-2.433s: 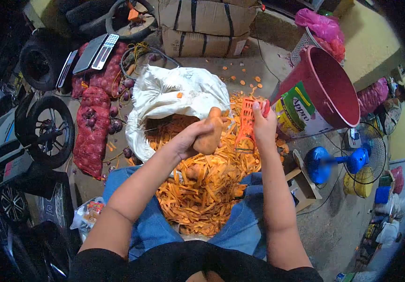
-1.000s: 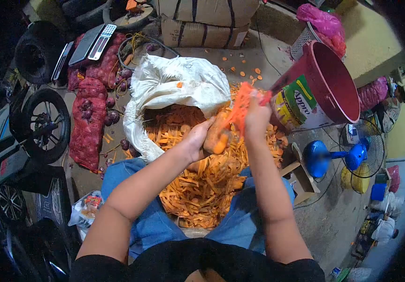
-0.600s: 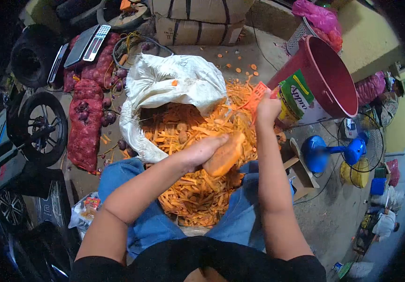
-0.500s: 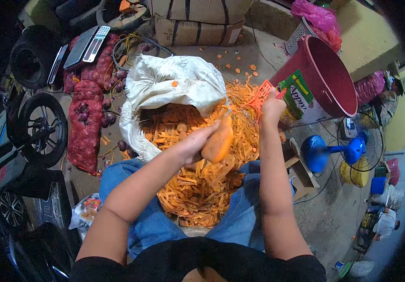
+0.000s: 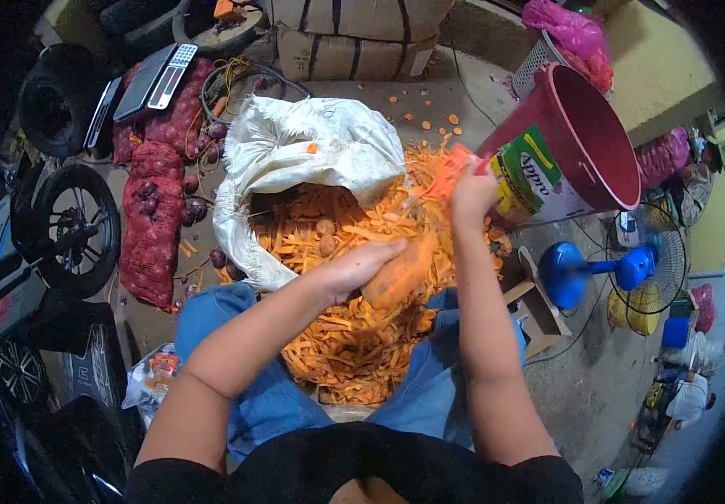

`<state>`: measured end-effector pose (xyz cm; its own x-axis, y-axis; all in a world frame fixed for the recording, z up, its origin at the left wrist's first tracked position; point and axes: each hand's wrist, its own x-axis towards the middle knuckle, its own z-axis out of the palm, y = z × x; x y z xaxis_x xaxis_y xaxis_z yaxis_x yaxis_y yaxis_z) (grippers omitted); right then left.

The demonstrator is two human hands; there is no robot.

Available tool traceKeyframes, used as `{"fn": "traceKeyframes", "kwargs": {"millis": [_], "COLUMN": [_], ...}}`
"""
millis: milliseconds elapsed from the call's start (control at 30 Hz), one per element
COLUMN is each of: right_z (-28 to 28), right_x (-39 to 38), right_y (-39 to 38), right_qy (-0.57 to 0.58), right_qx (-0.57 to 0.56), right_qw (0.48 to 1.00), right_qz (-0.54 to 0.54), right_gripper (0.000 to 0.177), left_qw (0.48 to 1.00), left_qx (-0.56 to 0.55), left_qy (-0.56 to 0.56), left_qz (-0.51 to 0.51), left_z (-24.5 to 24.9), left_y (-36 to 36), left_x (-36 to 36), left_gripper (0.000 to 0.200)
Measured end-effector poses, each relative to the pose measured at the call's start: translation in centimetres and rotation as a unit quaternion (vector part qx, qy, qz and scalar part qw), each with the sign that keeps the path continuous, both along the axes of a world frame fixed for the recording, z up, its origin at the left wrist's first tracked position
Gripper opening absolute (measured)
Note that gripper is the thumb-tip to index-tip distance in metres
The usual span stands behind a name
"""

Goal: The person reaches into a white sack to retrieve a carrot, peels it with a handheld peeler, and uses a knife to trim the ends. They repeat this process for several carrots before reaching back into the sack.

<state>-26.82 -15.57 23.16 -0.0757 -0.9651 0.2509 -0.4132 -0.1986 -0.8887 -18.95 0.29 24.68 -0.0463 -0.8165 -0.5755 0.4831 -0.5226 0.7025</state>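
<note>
My left hand (image 5: 362, 270) is closed around a thick carrot (image 5: 400, 273), which is smeared by motion and shows a darker patch on its side. In my right hand (image 5: 473, 195) is a red-orange peeler (image 5: 449, 172), gripped by the handle, its head slightly above and to the right of the carrot, apart from it. Below both hands lies a heap of orange carrot peelings (image 5: 350, 353), spreading between my knees and into the mouth of a white woven sack (image 5: 320, 143). A small orange piece (image 5: 312, 148) rests on the sack.
A tilted maroon bucket (image 5: 514, 126) with a label stands right of the peelings. Red net sacks of onions (image 5: 150, 227) lie left, with a scale (image 5: 156, 80) on top. A blue fan (image 5: 564, 273) and an open cardboard box (image 5: 539, 307) are right. Strapped bales (image 5: 354, 55) sit behind.
The carrot has turned and dropped slightly towards me in my left hand. My right hand has shifted a little left with the peeler, whose head has tilted.
</note>
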Motion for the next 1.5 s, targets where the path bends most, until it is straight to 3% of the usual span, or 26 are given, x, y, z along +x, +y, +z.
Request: {"fn": "traceKeyframes", "kwargs": {"millis": [133, 200, 267, 333, 467, 533, 600, 733, 800, 833, 900, 1033, 1067, 1133, 1200, 1267, 1333, 1400, 1433, 1500], "right_z": [1.7, 3.3, 3.3, 2.7, 2.0, 1.6, 1.1, 1.0, 1.8, 2.7, 3.1, 2.6, 2.6, 2.3, 1.7, 1.5, 1.8, 1.9, 4.0, 3.1], "right_x": [-0.3, 1.0, 1.9, 2.4, 2.2, 1.6, 0.3, -0.7, 0.2, 0.7, 1.8, 2.4, 2.3, 1.8, 0.5, -0.6, -0.5, 0.6, 1.0, 2.4], "right_y": [-0.4, 2.7, 5.5, 7.6, 6.9, 4.3, 1.0, -0.7, 0.9, 2.6, 5.8, 7.5, 6.9, 4.7, 1.3, -0.2, -0.2, 1.6, 3.9, 6.2], "right_qy": [-0.024, -0.214, -0.101, -0.07, -0.011, -0.046, -0.013, -0.024, -0.183, -0.104, -0.094, -0.047, -0.048, -0.047, -0.025, -0.025, -0.025, -0.095, -0.121, -0.175], "right_qx": [0.104, 0.111, 0.018, -0.002, -0.05, -0.051, 0.077, 0.107, 0.066, 0.078, -0.013, -0.017, -0.017, -0.102, 0.008, 0.072, 0.131, 0.038, 0.098, -0.011], "right_qw": [0.992, 0.969, 0.989, 0.98, 0.98, 0.991, 0.997, 0.994, 0.98, 0.991, 0.984, 0.979, 0.979, 0.987, 1.0, 0.997, 0.99, 0.995, 0.984, 0.973], "right_qz": [-0.066, 0.05, 0.109, 0.184, 0.194, 0.116, 0.008, -0.029, 0.029, 0.036, 0.148, 0.197, 0.198, 0.115, 0.001, -0.026, -0.049, 0.016, 0.086, 0.152], "right_gripper": [0.024, 0.024, 0.022, 0.026, 0.02, 0.022, 0.024, 0.025, 0.025, 0.025, 0.024, 0.023, 0.023, 0.023, 0.026, 0.027, 0.029, 0.029, 0.027, 0.026], "left_qw": [0.992, 0.983, 0.978, 0.97, 0.982, 0.999, 0.999, 0.993, 0.988, 0.987, 0.981, 0.981, 0.989, 0.994, 0.999, 0.996, 0.99, 0.985, 0.985, 0.979], "left_qx": [-0.007, 0.014, -0.006, -0.024, -0.039, -0.03, -0.041, -0.005, 0.009, 0.008, 0.006, -0.029, -0.031, -0.033, -0.026, -0.08, -0.023, 0.019, 0.018, 0.008], "left_qy": [0.123, 0.17, 0.177, 0.179, 0.126, 0.0, 0.013, 0.109, 0.141, 0.144, 0.162, 0.125, 0.105, 0.086, 0.032, -0.028, 0.138, 0.166, 0.149, 0.164], "left_qz": [-0.012, 0.07, 0.107, 0.166, 0.139, 0.022, -0.004, 0.046, 0.067, 0.074, 0.108, 0.143, 0.101, 0.058, -0.006, -0.005, 0.026, 0.053, 0.08, 0.123], "left_z": [-0.2, -1.5, -2.0, -1.9, -1.4, -0.2, -0.1, 0.5, 0.3, 0.4, -0.7, -0.4, -0.7, -0.7, -0.1, 0.2, 1.3, 0.3, 0.0, -0.9], "left_y": [-0.3, -0.8, -1.3, -1.7, -0.9, -0.7, -0.1, -0.1, -0.3, -0.4, -0.8, -1.0, -0.8, -0.5, 0.2, 0.3, 0.0, -0.6, -0.7, -1.2], "left_x": [2.0, 2.7, 2.4, 1.9, 1.6, 1.4, 1.0, 1.9, 2.6, 2.7, 2.7, 1.9, 2.1, 1.9, 1.4, 1.4, 2.1, 2.6, 2.8, 2.8], "left_gripper": [0.038, 0.038, 0.035, 0.036, 0.035, 0.034, 0.034, 0.034, 0.034, 0.034, 0.033, 0.032, 0.032, 0.033, 0.034, 0.035, 0.036, 0.036, 0.036, 0.033]}}
